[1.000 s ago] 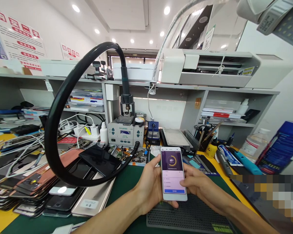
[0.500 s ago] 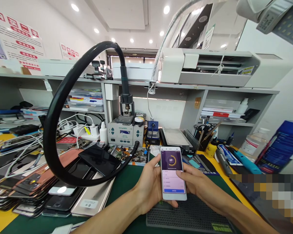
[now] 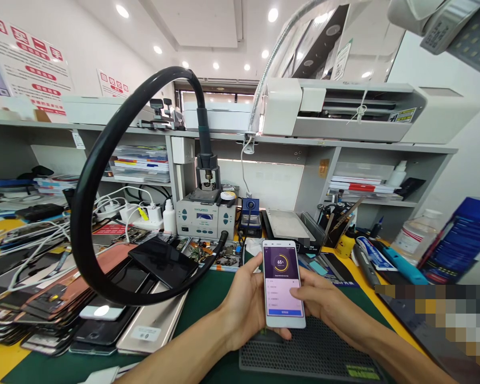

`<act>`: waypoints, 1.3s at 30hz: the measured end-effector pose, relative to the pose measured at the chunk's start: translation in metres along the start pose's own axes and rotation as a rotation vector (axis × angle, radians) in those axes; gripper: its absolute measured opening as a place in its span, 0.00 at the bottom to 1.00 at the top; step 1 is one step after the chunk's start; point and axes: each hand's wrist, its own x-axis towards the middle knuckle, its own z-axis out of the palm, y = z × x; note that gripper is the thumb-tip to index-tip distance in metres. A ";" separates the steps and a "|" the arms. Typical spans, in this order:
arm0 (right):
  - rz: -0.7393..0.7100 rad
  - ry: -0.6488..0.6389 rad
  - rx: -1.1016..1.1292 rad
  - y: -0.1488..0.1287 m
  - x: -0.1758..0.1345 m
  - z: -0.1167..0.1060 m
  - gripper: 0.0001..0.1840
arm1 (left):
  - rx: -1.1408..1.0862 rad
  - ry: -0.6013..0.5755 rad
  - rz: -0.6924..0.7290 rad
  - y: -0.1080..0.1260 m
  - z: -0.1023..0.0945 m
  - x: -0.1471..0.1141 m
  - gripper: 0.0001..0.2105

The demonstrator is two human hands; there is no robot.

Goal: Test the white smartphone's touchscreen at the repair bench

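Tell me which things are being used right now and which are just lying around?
Being used:
white phone
left hand, holding it
right hand, thumb over its screen

Seemingly just lying around:
dark panel
gold panel
clear bottle
white bottle

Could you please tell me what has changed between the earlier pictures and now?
On the white phone, the reading went from 60 to 65 and the list below changed. The right hand's thumb moved up the screen, then slightly back down, ending higher than at first. Nothing was taken hold of or let go: the left hand still holds the phone. The black hose stayed put.
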 end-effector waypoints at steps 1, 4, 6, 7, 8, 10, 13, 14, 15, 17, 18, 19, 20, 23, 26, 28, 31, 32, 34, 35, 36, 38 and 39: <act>-0.005 -0.006 -0.015 0.000 0.000 0.000 0.27 | -0.002 0.001 0.001 0.000 0.001 0.000 0.35; -0.019 -0.037 -0.057 0.001 0.000 -0.001 0.32 | 0.000 -0.002 0.000 0.000 0.002 -0.002 0.35; -0.041 -0.071 -0.070 0.002 0.000 -0.001 0.33 | 0.006 0.001 0.003 0.001 0.003 -0.003 0.35; -0.051 -0.085 -0.073 0.002 0.000 -0.001 0.33 | 0.007 0.006 0.004 0.001 0.003 -0.003 0.35; -0.056 -0.094 -0.076 0.002 0.000 -0.001 0.33 | 0.009 0.009 0.003 0.001 0.004 -0.004 0.35; -0.060 -0.091 -0.087 0.001 0.000 0.000 0.34 | 0.012 0.014 0.000 0.002 0.004 -0.004 0.35; -0.061 -0.063 -0.113 -0.001 -0.001 0.001 0.34 | 0.014 0.020 0.001 0.002 0.005 -0.004 0.35; -0.061 -0.058 -0.119 -0.002 -0.001 0.001 0.35 | 0.014 0.021 0.002 0.003 0.006 -0.004 0.35; -0.060 -0.059 -0.120 -0.002 -0.001 0.001 0.35 | 0.013 0.021 0.004 0.003 0.006 -0.004 0.35; -0.062 -0.079 -0.112 -0.002 -0.001 0.001 0.35 | 0.014 0.017 0.003 0.003 0.006 -0.004 0.35; -0.064 -0.092 -0.107 -0.002 -0.001 0.001 0.35 | 0.012 0.015 0.002 0.003 0.005 -0.004 0.35; -0.064 -0.101 -0.104 -0.001 -0.001 0.001 0.34 | 0.010 0.013 0.004 0.003 0.005 -0.004 0.35; -0.064 -0.103 -0.100 0.000 0.000 0.000 0.33 | 0.006 0.013 0.003 0.002 0.004 -0.004 0.35; -0.049 -0.082 -0.077 0.003 0.001 -0.001 0.30 | -0.002 0.015 0.002 0.001 0.002 -0.003 0.34; -0.030 -0.045 -0.038 0.005 0.001 -0.001 0.28 | -0.005 0.011 -0.001 0.000 0.000 -0.003 0.33; -0.015 -0.016 -0.014 0.004 0.000 0.000 0.28 | -0.007 0.009 -0.002 0.000 0.000 -0.003 0.33; -0.008 -0.031 0.077 0.000 -0.001 0.000 0.26 | -0.009 0.006 -0.006 0.001 0.001 -0.003 0.34; -0.006 -0.044 0.120 -0.001 -0.001 0.000 0.25 | -0.011 0.001 -0.008 0.002 0.002 -0.003 0.34; 0.005 -0.063 0.202 -0.004 -0.001 -0.001 0.25 | -0.016 -0.012 -0.012 0.002 0.003 -0.003 0.34; 0.017 -0.067 0.235 -0.004 0.000 -0.002 0.26 | -0.017 -0.018 -0.011 0.002 0.003 -0.004 0.35; 0.033 -0.072 0.262 -0.005 0.001 -0.002 0.26 | -0.018 -0.022 -0.006 0.002 0.002 -0.004 0.35; 0.058 -0.085 0.301 -0.006 0.002 -0.004 0.25 | -0.017 -0.026 0.005 0.002 0.001 -0.003 0.36; 0.067 -0.093 0.317 -0.006 0.003 -0.005 0.24 | -0.015 -0.029 0.009 0.001 0.000 -0.003 0.36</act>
